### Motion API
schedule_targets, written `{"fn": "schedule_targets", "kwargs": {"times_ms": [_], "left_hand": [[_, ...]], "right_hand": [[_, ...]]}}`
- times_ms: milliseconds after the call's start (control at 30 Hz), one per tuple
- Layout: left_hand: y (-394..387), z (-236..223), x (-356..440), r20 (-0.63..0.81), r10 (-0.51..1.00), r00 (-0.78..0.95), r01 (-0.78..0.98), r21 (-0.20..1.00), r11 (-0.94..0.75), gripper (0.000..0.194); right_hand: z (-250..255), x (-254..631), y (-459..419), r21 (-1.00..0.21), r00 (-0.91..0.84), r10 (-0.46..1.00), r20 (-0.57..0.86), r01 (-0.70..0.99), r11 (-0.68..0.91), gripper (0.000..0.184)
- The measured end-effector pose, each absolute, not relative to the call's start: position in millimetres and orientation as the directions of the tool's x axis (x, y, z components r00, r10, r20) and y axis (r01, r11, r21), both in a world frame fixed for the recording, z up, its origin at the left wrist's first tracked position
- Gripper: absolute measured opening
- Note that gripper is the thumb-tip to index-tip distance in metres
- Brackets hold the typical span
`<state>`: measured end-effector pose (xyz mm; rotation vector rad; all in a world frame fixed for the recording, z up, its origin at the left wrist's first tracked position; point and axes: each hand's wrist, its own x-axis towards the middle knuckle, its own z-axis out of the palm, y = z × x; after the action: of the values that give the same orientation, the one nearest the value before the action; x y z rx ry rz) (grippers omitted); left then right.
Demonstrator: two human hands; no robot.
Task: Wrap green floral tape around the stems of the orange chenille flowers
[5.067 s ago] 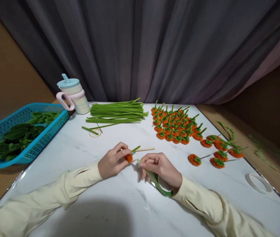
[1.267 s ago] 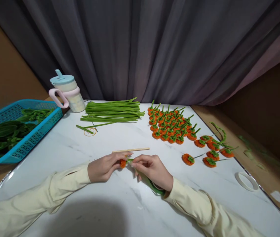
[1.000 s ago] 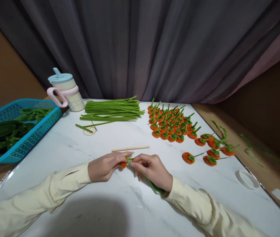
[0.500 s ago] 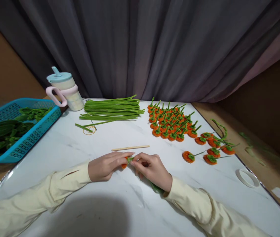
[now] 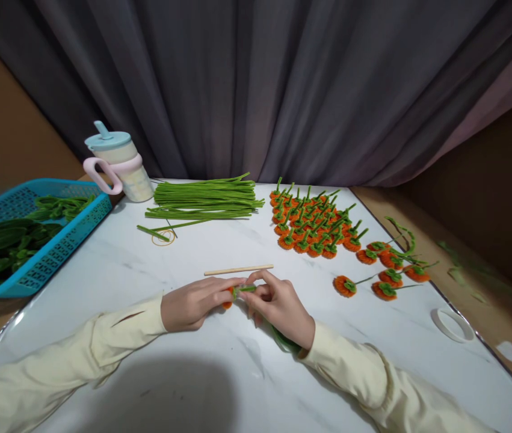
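Observation:
My left hand (image 5: 192, 304) is closed around a small orange pipe-cleaner fruit (image 5: 227, 305), most of it hidden by the fingers. Its green stem (image 5: 247, 289) points right, toward my right hand (image 5: 280, 307). The thumb and forefinger of that hand are pinched at the stem, with the other fingers curled beneath. A green rounded thing (image 5: 285, 341), perhaps a roll of tape, shows partly under my right wrist. Just beyond both hands a thin wooden stick (image 5: 238, 270) lies on the white marbled table (image 5: 183, 373).
Green pipe cleaners (image 5: 204, 200) lie in a bundle at the back. Rows of finished orange fruits (image 5: 310, 225) stand to their right, with several wire-stemmed ones (image 5: 345, 287) nearer. A blue basket (image 5: 79, 225) of green leaves, a lidded cup (image 5: 136, 180) and a white ring (image 5: 453, 325) flank the workspace.
My right forefinger has lifted and the fingers have shifted slightly, so more of the green stem shows. My left hand stays almost still on the orange fruit.

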<state>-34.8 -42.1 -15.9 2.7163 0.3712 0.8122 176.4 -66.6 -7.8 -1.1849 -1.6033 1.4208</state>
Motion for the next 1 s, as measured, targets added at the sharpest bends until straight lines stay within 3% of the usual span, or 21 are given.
{"fn": "schedule_targets", "kwargs": {"times_ms": [367,600,700,800,1000], "left_hand": [[-41,-14,-34,0.554,0.291,0.78,0.181,0.246,-0.952,0.032],[-41,-12,-31,0.582,0.123,0.804,0.265,-0.166,-0.95,0.014],[-42,-9,-30,0.589,0.093,0.802,0.287,-0.244,-0.926,0.009],[-43,-6,-29,0.612,0.081,0.787,0.282,-0.24,-0.929,0.008],[-40,-7,-29,0.618,0.102,0.78,0.181,-0.067,-0.981,0.012]], "right_hand": [[-8,177,-65,-0.991,-0.405,0.908,-0.111,0.11,-0.072,0.035],[-7,177,-65,-0.994,-0.413,0.906,-0.091,0.087,-0.061,0.038],[-5,177,-65,-0.995,-0.422,0.901,-0.1,0.069,-0.078,0.038],[-4,177,-64,-0.995,-0.446,0.889,-0.101,0.058,-0.084,0.038],[-5,179,-64,-0.996,-0.465,0.883,-0.073,0.079,-0.041,0.036]]}}
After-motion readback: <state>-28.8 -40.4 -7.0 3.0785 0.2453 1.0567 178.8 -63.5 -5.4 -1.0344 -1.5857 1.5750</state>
